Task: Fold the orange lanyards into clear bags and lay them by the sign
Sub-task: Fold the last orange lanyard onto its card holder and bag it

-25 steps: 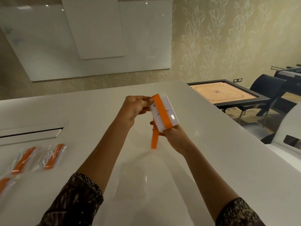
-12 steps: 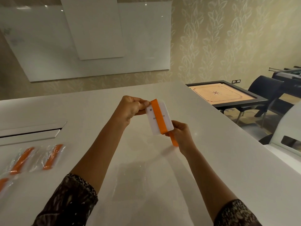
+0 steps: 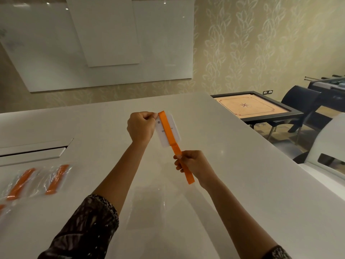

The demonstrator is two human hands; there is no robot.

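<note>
A person's left hand (image 3: 141, 127) pinches the top corner of one white card (image 3: 174, 128), held tilted above the table (image 3: 242, 184), with fingers curled tight. One orange lanyard (image 3: 166, 126) runs lengthwise down the card's face. Just below the card, the right hand (image 3: 192, 162) grips the strap in a closed fist, the loose end sticking out beneath the fist. Whether the strap also passes behind the card cannot be told.

One empty clear bag (image 3: 147, 206) lies flat on the table below the card, nearer the camera and between the two forearms. Well to the card's left and lower in the frame, two bagged lanyards (image 3: 57, 179) lie side by side, and a sliver of a third packet (image 3: 1, 207) shows at the frame's edge. To the card's right, beyond the table's edge, stands one carrom board (image 3: 250, 107).
</note>
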